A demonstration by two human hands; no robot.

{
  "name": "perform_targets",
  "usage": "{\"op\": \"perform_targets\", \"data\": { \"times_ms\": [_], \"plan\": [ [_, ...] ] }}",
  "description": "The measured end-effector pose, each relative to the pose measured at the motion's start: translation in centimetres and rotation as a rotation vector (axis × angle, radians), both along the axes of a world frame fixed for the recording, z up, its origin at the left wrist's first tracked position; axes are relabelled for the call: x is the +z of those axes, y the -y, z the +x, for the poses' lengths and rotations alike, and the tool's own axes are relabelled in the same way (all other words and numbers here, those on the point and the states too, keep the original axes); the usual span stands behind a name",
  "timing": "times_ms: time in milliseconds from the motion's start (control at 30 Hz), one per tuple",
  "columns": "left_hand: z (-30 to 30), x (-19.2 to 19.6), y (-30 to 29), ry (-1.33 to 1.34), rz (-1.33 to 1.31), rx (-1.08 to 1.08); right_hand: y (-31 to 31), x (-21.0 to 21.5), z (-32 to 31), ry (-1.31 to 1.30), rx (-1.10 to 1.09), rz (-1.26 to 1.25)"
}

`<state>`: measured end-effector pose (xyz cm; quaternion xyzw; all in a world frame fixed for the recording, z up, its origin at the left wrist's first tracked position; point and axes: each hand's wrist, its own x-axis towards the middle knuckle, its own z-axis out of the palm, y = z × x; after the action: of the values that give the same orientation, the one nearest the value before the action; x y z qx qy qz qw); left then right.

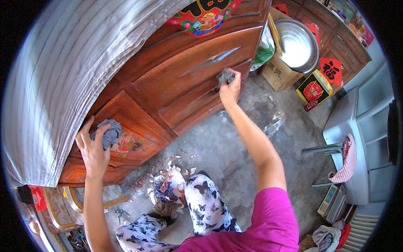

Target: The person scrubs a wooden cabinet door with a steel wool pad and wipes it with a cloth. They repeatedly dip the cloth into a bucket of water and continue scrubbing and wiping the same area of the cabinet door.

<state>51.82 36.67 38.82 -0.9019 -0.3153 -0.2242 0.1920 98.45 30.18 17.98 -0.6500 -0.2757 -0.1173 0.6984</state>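
Cabinet [168,84] in red-brown wood, worked on at two places, left and right. The left hand [93,147], at the near left panel [119,107], has its fingers parted, a crumpled grey cloth [110,132] held on the thumb side; how firmly cannot be told. The cloth lies just beside a ragged coloured patch [128,143] on the wood. The right hand [232,89], at the far right of the front, has its fingers closed narrowly around a darker grey wad [226,77]; some fingertips are hidden. A striped sheet [84,63] hangs over the left side, its edge close by the left fingers. Likely faults: the left fingers could catch the sheet and drag it across the panel, since the two lie so near; a loosely held cloth could slip and leave the fingertips rubbing the wood; hard pressure with the wad, if it is coarse, could scuff the finish. On the floor [201,147], paper-like scraps [173,178] lie near the person's knee [201,191]; stepping on them could cause a slip. With the arms [258,147] spread so wide, reaching further on either side could also upset the person's balance.
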Motion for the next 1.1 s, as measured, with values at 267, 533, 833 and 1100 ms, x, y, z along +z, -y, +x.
{"op": "perform_targets", "data": {
  "times_ms": [267, 533, 833, 1100],
  "plan": [
    [0.7, -0.1, 0.3, 0.004, 0.008, 0.005, -2.0, 7.6, 5.0, -0.457, -0.199, 0.419],
    [-0.4, -0.1, 0.2, -0.001, 0.032, 0.023, -0.7, 5.0, -14.2, 0.038, 0.22, 0.069],
    [0.8, 0.1, 0.3, 0.004, 0.045, -0.004, -3.9, 6.0, -8.2, -0.147, -0.248, 0.203],
    [0.2, 0.0, 0.5, 0.02, 0.016, -0.008, 3.5, 10.1, -0.9, 0.311, -0.233, 0.04]
  ]
}}
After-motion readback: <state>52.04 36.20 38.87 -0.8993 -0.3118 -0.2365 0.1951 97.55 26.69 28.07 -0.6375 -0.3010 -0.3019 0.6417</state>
